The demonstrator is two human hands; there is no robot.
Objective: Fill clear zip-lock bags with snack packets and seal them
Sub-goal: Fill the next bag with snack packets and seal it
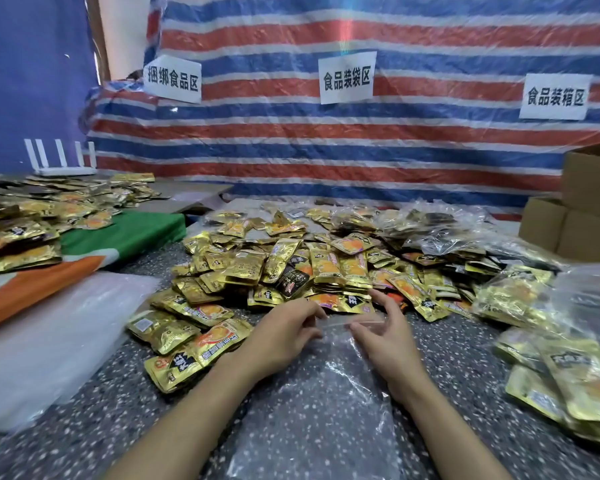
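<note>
2 hands are at the mouth of 1 clear zip-lock bag (326, 393), which lies flat on the speckled table (118, 427) directly in front of the person, just short of the loose pile of gold snack packets (291, 268). The left hand (284, 336) pinches the zip strip (336, 323) at its left end. The right hand (381, 336) pinches the right end between thumb and forefinger, its other fingers spread loose. The bag appears empty, since the table pattern shows through it.

Risks, as judged: the film is thin and slack, so the 2 walls may cling and the mouth fail to part. The nearest packets lie close to the strip and could slide onto it. A strip pressed unevenly at closing would leave a gap in the seal.

Containers: at right, several filled clear bags (568, 375) hold gold packets; whether their strips are closed cannot be determined. More packed bags (430, 223) lie behind the pile. At left sits a stack of flat clear bags (49, 341), apparently unfilled. Cardboard boxes (582, 216) stand at far right, contents not visible.
</note>
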